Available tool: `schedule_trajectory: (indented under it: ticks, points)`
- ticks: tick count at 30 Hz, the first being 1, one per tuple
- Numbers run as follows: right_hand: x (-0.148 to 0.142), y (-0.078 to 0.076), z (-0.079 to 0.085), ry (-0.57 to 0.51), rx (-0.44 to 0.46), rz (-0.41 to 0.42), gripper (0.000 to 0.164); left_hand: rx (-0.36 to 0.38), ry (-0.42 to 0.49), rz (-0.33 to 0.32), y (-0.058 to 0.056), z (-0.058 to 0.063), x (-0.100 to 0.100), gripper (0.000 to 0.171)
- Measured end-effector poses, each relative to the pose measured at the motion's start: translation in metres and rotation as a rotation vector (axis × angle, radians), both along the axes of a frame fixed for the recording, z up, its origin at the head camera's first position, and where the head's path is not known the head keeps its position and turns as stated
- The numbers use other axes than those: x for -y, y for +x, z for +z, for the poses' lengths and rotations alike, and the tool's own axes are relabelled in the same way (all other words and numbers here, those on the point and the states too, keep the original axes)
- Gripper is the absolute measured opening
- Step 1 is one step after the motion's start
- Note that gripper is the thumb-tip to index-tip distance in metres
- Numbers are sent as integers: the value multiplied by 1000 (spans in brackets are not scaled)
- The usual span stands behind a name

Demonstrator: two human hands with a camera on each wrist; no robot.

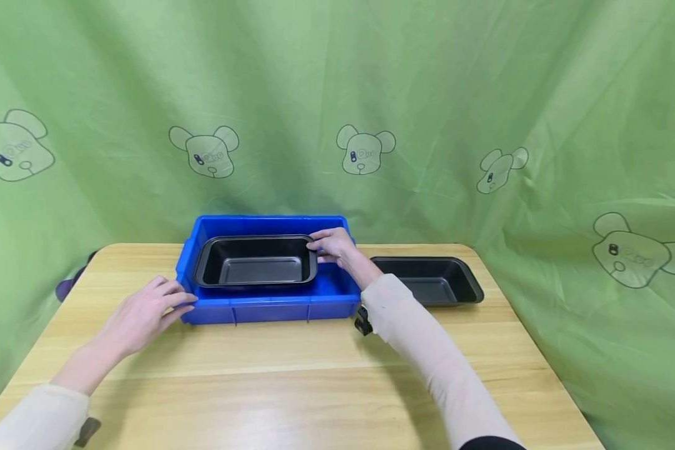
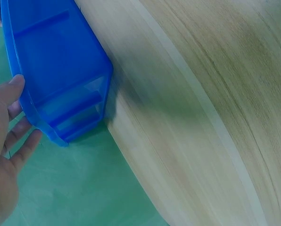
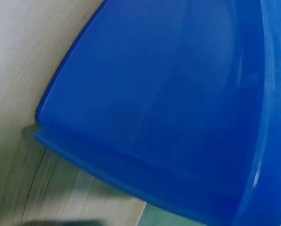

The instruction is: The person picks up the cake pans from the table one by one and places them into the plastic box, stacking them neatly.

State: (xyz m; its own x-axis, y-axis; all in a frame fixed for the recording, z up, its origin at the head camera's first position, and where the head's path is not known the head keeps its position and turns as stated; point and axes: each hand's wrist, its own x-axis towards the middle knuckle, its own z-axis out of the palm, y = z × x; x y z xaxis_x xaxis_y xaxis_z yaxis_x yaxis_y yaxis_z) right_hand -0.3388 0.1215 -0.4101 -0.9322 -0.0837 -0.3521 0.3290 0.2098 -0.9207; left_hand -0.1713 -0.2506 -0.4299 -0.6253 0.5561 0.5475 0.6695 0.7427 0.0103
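A black loaf pan [image 1: 259,269] sits inside the blue plastic bin [image 1: 270,310] on the table. My right hand [image 1: 334,245] pinches the pan's right end, reaching over the bin's right side. At the bin's front left corner, my left hand [image 1: 146,312] touches the rim with loosely extended fingers; its thumb [image 2: 17,84] lies against the bin in the left wrist view. On the table to the right stands a second black loaf pan [image 1: 435,284], partly behind my right forearm. The right wrist view shows the blue bin [image 3: 145,94] close up, and my right hand is out of it.
The light wooden table [image 1: 281,387] extends in front of the bin. A green curtain [image 1: 292,94] with printed bear heads hangs behind and at both sides. Something purple [image 1: 66,287] shows past the table's left edge.
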Motion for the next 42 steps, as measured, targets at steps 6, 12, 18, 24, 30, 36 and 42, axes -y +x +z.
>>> schedule_trajectory:
  ticks: [6, 12, 18, 24, 30, 36, 42]
  points:
    - [-1, 0, -1, 30, -10, 23, 43, -13, 10, -9, 0, -1, 1, 28]
    - [-2, 2, 3, 58, -18, 39, 41, -17, 9, -12, 0, -1, 1, 28]
    - [-5, 3, 8, 56, -24, 44, 39, -4, 5, -4, 0, -1, 1, 27]
    - [-11, 7, 14, 20, -47, 46, 41, 1, 5, -3, 0, -1, 1, 27]
    - [-25, 10, 26, -50, -33, 61, 45, 0, 8, 1, -1, 0, 1, 26]
    - [-40, 18, 38, -37, -35, 134, 49, 2, 4, 4, -1, -1, 1, 25]
    - [-57, 32, 48, -2, -67, 166, 41, -6, 7, 2, -1, -3, 0, 25]
